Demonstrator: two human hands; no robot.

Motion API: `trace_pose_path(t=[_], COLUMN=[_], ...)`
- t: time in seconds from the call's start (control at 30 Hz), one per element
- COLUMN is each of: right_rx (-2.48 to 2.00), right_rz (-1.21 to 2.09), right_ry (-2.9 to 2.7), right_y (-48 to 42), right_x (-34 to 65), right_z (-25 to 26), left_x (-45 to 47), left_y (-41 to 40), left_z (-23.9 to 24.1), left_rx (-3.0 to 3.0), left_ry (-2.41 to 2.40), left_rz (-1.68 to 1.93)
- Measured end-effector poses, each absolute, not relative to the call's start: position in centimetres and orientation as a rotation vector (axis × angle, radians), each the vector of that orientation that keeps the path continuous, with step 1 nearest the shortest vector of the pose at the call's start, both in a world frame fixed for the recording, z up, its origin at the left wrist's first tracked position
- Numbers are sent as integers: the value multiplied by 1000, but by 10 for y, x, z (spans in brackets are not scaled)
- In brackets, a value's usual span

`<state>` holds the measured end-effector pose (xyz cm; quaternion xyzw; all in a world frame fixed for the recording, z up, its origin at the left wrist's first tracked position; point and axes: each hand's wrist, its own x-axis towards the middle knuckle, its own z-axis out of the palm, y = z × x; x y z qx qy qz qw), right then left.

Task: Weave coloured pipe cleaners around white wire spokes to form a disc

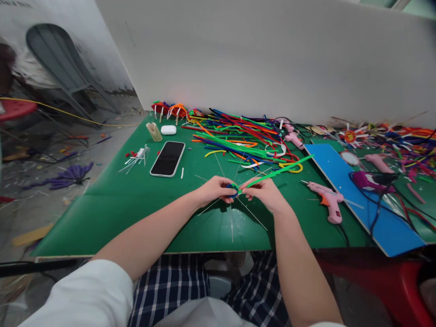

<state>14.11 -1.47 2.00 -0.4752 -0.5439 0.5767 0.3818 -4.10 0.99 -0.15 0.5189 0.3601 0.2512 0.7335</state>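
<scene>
My left hand (215, 190) pinches a small blue-and-green hub (233, 189) from which several thin clear spokes (232, 218) fan out over the green table (112, 213). Close beside it, my right hand (264, 193) pinches a green pipe cleaner (277, 171) that runs up and to the right from the hub. Both hands hover just above the table near its front edge, their fingertips almost touching.
A pile of coloured pipe cleaners (238, 134) lies behind the hands. A black phone (168, 158), white earbud case (168, 130) and loose clear sticks (134, 160) sit at left. A pink glue gun (329, 200) and blue board (361, 195) lie at right.
</scene>
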Motion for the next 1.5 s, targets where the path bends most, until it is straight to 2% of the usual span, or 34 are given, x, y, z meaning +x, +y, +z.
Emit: trace_pose_path(t=[0.5, 1.5], right_rx=[-1276, -1201], right_rz=[1244, 1283], right_ry=[-1262, -1048], right_y=[-11, -14], right_x=[125, 107], right_z=[12, 7], left_x=[-40, -41], left_y=[9, 12], left_z=[2, 1], left_rx=[1069, 904], left_ry=[811, 691], left_rz=[671, 823])
